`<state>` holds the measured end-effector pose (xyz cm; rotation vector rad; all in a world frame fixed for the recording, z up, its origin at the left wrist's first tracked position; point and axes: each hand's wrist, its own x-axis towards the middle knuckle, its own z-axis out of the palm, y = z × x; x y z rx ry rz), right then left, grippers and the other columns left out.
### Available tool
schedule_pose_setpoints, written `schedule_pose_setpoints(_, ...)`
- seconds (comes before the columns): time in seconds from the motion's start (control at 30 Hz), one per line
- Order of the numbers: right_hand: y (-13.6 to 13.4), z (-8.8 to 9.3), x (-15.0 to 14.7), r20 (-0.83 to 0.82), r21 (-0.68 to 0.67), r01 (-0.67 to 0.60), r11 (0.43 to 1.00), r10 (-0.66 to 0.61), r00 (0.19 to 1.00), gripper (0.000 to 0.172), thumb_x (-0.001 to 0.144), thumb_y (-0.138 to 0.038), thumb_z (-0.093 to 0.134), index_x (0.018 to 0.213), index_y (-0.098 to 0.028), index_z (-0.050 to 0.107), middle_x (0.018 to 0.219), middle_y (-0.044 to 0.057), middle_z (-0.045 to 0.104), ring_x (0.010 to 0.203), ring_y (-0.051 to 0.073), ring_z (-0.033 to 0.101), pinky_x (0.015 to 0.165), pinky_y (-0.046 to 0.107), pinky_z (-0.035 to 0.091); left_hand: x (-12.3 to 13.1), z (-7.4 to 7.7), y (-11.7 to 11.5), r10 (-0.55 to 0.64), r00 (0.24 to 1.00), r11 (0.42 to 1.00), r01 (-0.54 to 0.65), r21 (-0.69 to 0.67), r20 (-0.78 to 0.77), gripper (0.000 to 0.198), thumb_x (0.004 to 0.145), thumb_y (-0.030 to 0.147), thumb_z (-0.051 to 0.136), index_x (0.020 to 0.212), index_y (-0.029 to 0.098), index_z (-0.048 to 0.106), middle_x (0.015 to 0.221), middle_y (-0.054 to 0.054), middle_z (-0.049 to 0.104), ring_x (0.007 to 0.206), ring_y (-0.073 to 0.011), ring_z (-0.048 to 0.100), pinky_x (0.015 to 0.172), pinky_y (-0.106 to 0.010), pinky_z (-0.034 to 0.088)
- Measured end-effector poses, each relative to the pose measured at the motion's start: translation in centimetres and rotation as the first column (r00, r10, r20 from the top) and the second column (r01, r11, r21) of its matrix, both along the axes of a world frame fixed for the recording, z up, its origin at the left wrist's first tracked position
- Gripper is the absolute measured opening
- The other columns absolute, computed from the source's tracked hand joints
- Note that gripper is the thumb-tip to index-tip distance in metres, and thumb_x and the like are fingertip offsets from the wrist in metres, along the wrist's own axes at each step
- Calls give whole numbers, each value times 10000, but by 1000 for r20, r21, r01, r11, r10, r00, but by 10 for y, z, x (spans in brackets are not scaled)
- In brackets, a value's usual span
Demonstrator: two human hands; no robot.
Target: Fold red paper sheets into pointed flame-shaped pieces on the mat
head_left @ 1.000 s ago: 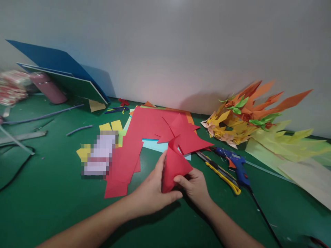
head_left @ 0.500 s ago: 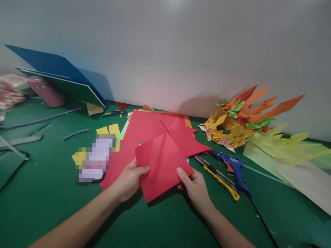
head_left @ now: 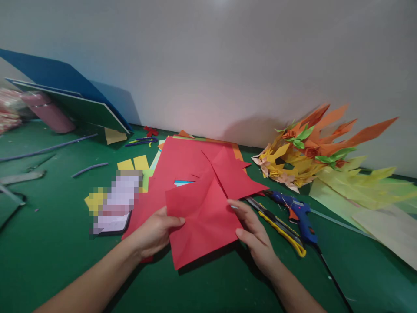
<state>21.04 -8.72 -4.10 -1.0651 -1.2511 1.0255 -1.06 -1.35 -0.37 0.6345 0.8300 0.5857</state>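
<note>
A square of red paper (head_left: 202, 226) with crossing creases is held up just above the table in front of me. My left hand (head_left: 156, 232) pinches its left edge, thumb on top and fingers beneath. At the right edge, my right hand (head_left: 257, 239) has thumb and index finger spread apart, both close to or touching the paper's rim without a visible grip. Behind the square lie larger red sheets (head_left: 185, 158), with cut red pieces (head_left: 237, 174) on top. A bit of blue shows through a gap there.
Right of the sheets lie a yellow utility knife (head_left: 283, 232) and a blue glue gun (head_left: 306, 221) with its cord. Orange and yellow paper flowers (head_left: 312, 152) stand behind. A phone (head_left: 119, 204) lies at left, near a pink bottle (head_left: 52, 115) and leaning boards (head_left: 87, 108).
My right hand has loosened its pinch and spread its fingers at the paper's edge. The red square has dropped slightly toward me, and its creases show more. The view has shifted a little right.
</note>
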Motion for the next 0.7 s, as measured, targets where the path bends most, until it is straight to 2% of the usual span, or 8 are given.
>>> schedule_pose_setpoints(0.07,-3,1,5,86,11,-157,988,155,984,404,852,-339,527,1254,-308,548,1292,46,583,1205,242,527,1016,380,413,-1,1,1,-17,1000,1000,17,-7,-11,308,574,129,804,864,138,700,852,-83,757,783,-242,718,726,-313,559)
schedule_pose_setpoints(0.17,-5,2,9,215,9,-279,960,271,938,491,824,-258,522,1313,-288,493,1331,64,541,1224,251,508,1035,400,398,-2,3,2,-33,999,999,33,-10,-15,296,579,110,784,862,140,700,837,-78,757,753,-230,717,704,-307,558)
schedule_pose_setpoints(0.4,-9,3,10,391,13,-344,939,311,866,725,737,-106,515,1417,-290,343,1414,75,450,1287,238,452,1067,397,370,-4,3,6,-45,999,999,46,4,-28,255,599,71,726,844,133,692,780,-77,749,722,-232,715,700,-319,551)
schedule_pose_setpoints(0.5,-10,3,10,458,-22,-329,944,302,836,851,728,-175,655,1472,-270,252,1495,103,354,1350,276,372,1085,433,346,-6,3,7,-37,998,999,37,7,-41,262,590,65,719,840,132,684,753,-83,744,750,-261,715,680,-328,548)
schedule_pose_setpoints(0.57,-9,0,7,467,-43,-287,957,273,841,950,667,-277,783,1469,-246,276,1484,133,373,1333,303,397,1065,445,377,-7,3,7,-36,998,999,36,7,-49,283,585,64,721,854,139,677,757,-82,743,765,-271,715,676,-333,548)
schedule_pose_setpoints(0.6,-7,-1,5,457,-37,-249,968,239,857,937,644,-317,814,1445,-240,335,1446,140,430,1293,303,452,1038,436,411,-7,3,6,-44,997,999,44,5,-56,289,585,70,724,861,141,674,772,-84,743,767,-271,714,682,-337,548)
schedule_pose_setpoints(0.63,-5,-2,3,430,-9,-200,980,185,884,809,682,-315,791,1397,-243,417,1379,132,510,1222,282,530,997,412,456,-7,3,5,-55,997,998,56,6,-63,291,587,78,727,866,142,673,795,-88,744,768,-269,714,694,-342,548)
schedule_pose_setpoints(0.7,0,-4,-1,369,70,-133,989,98,924,407,800,-265,674,1203,-266,612,1171,91,667,1036,230,652,875,356,536,-7,4,4,-95,993,995,96,7,-69,291,593,99,733,876,140,677,838,-99,745,774,-269,714,721,-354,546)
